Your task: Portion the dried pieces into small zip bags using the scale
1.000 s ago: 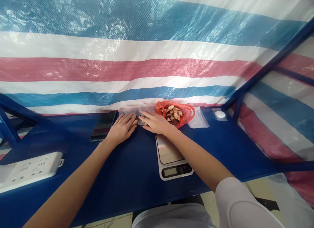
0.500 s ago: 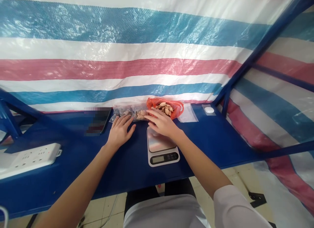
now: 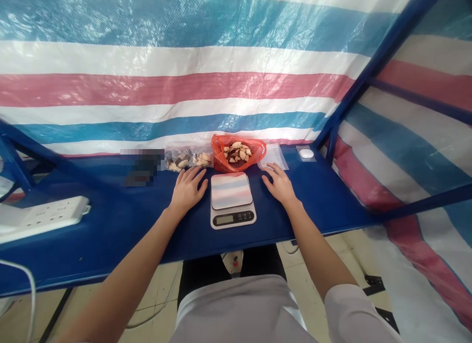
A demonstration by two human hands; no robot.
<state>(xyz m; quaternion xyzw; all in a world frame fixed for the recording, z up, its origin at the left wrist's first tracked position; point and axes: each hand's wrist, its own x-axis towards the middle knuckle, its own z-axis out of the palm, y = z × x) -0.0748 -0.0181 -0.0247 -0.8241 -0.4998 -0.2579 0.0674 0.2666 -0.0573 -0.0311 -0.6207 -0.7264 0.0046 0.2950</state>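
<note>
Left hand point(image 3: 188, 189) and right hand point(image 3: 279, 184) lie open, gripping nothing, on the blue table point(image 3: 110, 234), either side of a digital kitchen scale point(image 3: 232, 200) at frame centre (its pan bare); a red plastic bag point(image 3: 221, 158) of pale dried pieces point(image 3: 236, 152) sits just behind it.

In front of me: tarpaulin point(image 3: 184, 82), blue, white and pink stripes; bench top point(image 3: 92, 254), deep blue; carrier bag point(image 3: 219, 158), orange-red; kitchen scale point(image 3: 232, 220), white and silver; my sleeve point(image 3: 354, 313), pale grey.
</note>
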